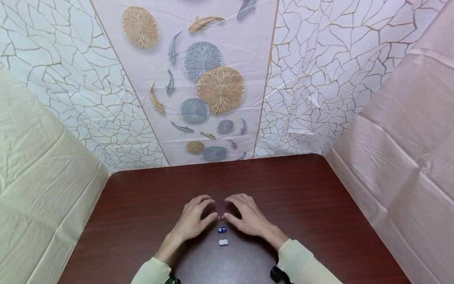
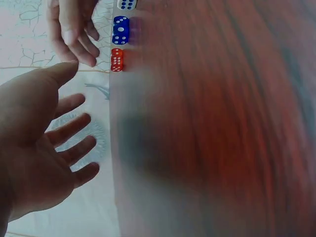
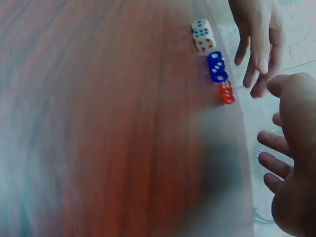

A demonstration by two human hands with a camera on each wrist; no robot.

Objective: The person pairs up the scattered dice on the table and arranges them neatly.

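Three pairs of dice form a column on the dark table [image 1: 142, 205]. The red dice [image 1: 220, 217] are farthest from the body, the blue dice [image 1: 222, 230] sit in the middle, and the white dice [image 1: 223, 242] are nearest. My left hand [image 1: 191, 221] is beside the red pair on its left, fingers relaxed and gently bent, thumb tip right by the dice. Mirroring it, my right hand [image 1: 251, 219] flanks the red pair from the right. Both wrist views show loosely spread fingers with nothing held, and the red dice [image 2: 117, 59] lie past the thumbs.
Behind the table's far edge hangs a patterned cloth [image 1: 220, 86] with fish and round motifs. Plain pale cloths hang along the left [image 1: 46, 177] and right [image 1: 397, 157] sides. A dark band [image 1: 276, 273] shows at the right sleeve [image 1: 301, 262].
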